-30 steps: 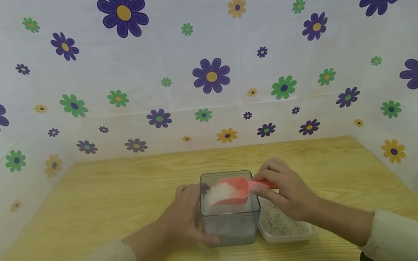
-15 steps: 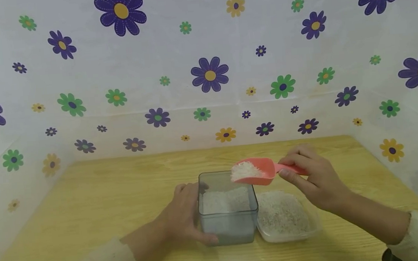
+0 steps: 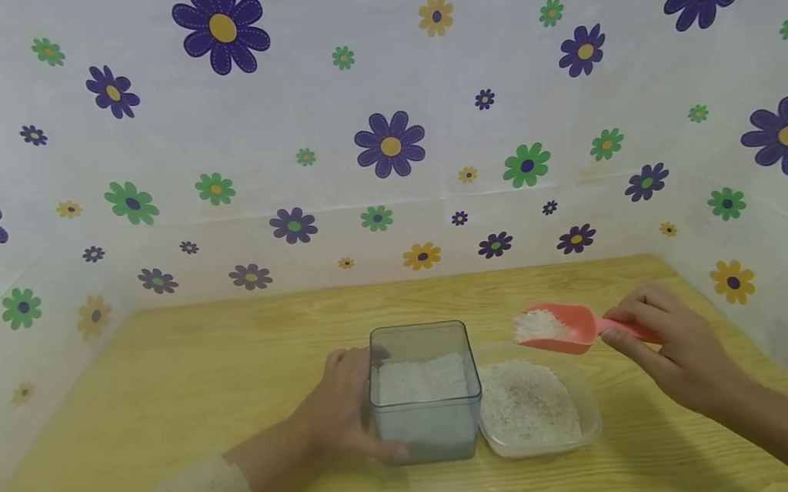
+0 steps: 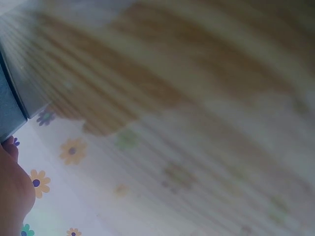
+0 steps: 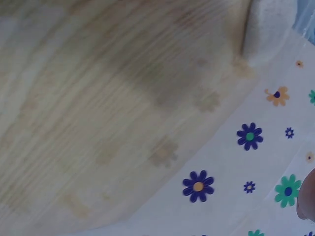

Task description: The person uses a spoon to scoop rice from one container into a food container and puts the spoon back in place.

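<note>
A translucent grey square container [image 3: 426,435], partly filled with white rice [image 3: 421,379], stands upright on the table. My left hand [image 3: 340,408] holds it from the left, thumb at the front lower corner and fingers behind; in the left wrist view its corner [image 4: 14,105] shows at the edge. Touching or nearly touching its right side is a clear shallow tub [image 3: 590,420] of rice. Above the tub's far right part, my right hand [image 3: 677,355] pinches the handle of a pink scoop [image 3: 577,332], which carries a small heap of rice near its lip.
The wood-grain table [image 3: 235,351] runs back to a white flowered cloth [image 3: 332,166], which also rises along both sides. A shadow falls on the table right of the tub. In the right wrist view the tub [image 5: 268,32] appears at the upper right.
My right hand has carried the pink scoop from over the grey container rightward to above the tub, uncovering the rice in both. The scoop now bears less rice. My left hand keeps its hold.
</note>
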Available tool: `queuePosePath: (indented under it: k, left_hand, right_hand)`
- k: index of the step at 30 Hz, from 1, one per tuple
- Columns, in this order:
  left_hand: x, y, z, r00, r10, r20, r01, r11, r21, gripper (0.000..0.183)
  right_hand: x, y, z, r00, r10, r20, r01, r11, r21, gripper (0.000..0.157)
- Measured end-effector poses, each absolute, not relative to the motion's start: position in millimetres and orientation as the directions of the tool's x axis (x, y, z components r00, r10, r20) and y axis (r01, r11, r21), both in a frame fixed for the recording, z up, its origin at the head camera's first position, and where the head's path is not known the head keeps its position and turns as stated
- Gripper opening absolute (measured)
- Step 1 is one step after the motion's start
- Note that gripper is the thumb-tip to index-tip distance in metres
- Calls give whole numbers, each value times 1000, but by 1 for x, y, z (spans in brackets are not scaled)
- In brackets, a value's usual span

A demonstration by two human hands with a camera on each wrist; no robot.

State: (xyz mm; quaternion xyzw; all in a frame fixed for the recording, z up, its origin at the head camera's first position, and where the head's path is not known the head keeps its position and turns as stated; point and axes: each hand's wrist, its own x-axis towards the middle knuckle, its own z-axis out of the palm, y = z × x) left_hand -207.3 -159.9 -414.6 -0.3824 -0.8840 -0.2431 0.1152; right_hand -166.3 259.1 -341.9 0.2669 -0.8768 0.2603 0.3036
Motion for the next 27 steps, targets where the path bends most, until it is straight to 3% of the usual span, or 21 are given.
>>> queuePosePath:
  k: [14, 27]
  left_hand:
    - [-208, -162, -417, -688, 619, 379, 726, 602, 334, 118]
    - [-209, -162, -419, -688, 618, 380, 726, 583, 366, 120]
  right_hand:
    - [-161, 294, -369, -683, -325, 654, -590, 773, -231, 22]
    - [-158, 296, -372, -681, -344, 646, -582, 790, -194, 26]
